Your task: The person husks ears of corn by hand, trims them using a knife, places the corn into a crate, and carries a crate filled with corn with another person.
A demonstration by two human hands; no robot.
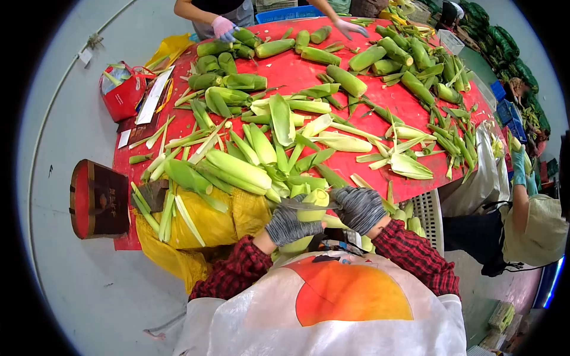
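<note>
An ear of corn (pixel 313 209) with its pale cut end up is between my hands, close to my body. My left hand (pixel 287 224), in a grey striped glove, has its fingers wrapped round the ear's left side. My right hand (pixel 358 209), gloved alike, is closed on the handle end of a knife (pixel 306 206), whose thin blade lies across the ear. Green husks (pixel 237 169) and loose leaves are heaped just beyond my hands on the red table (pixel 279 77).
Whole ears (pixel 347 81) lie across the far side, where a co-worker's gloved hands (pixel 224 28) reach in. Another person (pixel 528 219) stands at the right. Yellow sacking (pixel 231 219) hangs at the near left edge. A white crate (pixel 428 216) is right of me.
</note>
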